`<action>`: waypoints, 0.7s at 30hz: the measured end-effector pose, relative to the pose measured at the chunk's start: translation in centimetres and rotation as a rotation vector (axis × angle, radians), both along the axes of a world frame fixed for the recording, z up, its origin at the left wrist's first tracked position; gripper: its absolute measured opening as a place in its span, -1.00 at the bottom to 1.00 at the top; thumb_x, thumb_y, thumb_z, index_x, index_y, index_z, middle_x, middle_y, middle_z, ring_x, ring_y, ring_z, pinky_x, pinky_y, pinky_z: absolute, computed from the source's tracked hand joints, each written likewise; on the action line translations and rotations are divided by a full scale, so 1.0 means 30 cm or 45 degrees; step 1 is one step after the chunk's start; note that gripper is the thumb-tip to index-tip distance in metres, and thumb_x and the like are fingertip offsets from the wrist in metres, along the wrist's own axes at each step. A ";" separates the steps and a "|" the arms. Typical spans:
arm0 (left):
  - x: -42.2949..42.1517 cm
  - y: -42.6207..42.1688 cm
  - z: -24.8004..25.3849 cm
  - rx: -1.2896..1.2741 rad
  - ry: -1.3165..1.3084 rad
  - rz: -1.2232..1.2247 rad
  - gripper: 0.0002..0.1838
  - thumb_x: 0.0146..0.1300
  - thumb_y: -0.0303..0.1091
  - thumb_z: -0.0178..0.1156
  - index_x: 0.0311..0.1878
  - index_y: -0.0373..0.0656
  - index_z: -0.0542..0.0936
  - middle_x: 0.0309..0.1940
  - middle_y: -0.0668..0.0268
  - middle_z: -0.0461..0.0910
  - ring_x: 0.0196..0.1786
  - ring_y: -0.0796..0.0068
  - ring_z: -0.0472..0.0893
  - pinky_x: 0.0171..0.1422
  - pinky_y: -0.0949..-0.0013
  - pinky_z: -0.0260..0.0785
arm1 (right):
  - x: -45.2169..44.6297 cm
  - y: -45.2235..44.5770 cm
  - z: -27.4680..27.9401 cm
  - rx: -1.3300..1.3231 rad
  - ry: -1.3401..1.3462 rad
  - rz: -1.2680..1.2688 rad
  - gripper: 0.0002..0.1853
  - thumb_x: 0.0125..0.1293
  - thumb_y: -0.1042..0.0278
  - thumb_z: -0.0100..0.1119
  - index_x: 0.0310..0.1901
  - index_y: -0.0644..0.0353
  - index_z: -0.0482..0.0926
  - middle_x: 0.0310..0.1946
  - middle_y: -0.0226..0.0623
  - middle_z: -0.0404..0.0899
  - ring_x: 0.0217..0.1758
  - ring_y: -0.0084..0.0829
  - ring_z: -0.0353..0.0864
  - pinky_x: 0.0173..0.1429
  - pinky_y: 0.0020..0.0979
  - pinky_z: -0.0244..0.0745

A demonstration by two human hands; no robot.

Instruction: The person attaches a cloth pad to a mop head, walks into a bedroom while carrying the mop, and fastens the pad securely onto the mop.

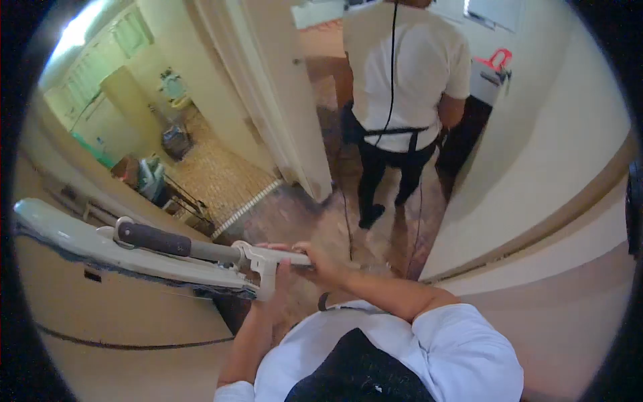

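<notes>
Right hand (317,263) curls round a white bracket (265,266); left hand (282,277) closes on its near side, palm hidden; 1 person (408,74) stands ahead, head cut off above.

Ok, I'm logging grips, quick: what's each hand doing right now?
Left hand: holding the grey-handled white tool, fingers partly hidden.
Right hand: closed on the same tool's near end.

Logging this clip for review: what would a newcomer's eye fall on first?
Likely the long pale tool, slanting across the lower left, with the left hand and right hand at its right end. Next, the person in a pale top, back turned, at upper centre, and the light at top left.
</notes>
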State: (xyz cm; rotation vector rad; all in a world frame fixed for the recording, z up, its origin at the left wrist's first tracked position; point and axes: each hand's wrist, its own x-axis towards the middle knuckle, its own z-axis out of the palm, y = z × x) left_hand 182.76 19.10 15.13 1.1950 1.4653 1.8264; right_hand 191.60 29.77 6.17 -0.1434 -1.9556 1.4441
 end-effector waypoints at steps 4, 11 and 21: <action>0.011 0.181 -0.065 -0.011 -0.043 -0.052 -0.54 0.10 -0.47 0.22 0.01 -0.13 0.22 -0.11 0.23 0.44 -0.02 0.43 0.42 0.09 0.31 0.33 | 0.103 0.164 0.057 0.135 -0.153 -0.165 -0.53 0.09 0.36 0.27 0.03 0.20 0.35 -0.17 -0.14 0.49 -0.13 -0.28 0.50 -0.09 -0.36 0.42; -0.003 0.469 -0.026 -0.318 0.143 -0.300 -0.63 0.07 -0.38 0.24 -0.08 -0.15 0.34 -0.17 0.26 0.46 -0.06 0.47 0.45 0.06 0.39 0.35 | 0.190 0.420 -0.070 -0.094 -0.433 -0.365 -0.58 -0.01 0.34 0.30 -0.06 0.13 0.44 -0.26 -0.20 0.53 -0.18 -0.23 0.53 -0.10 -0.36 0.43; -0.213 1.148 -0.099 -0.229 0.051 -1.430 -0.31 -0.01 -0.11 0.23 0.18 -0.23 0.30 0.05 0.25 0.43 0.07 0.38 0.42 0.15 0.35 0.28 | 0.247 0.728 -0.292 -0.306 -0.507 -1.018 -0.64 0.01 0.35 0.28 -0.13 0.17 0.45 -0.20 -0.18 0.53 -0.15 -0.27 0.54 -0.07 -0.38 0.41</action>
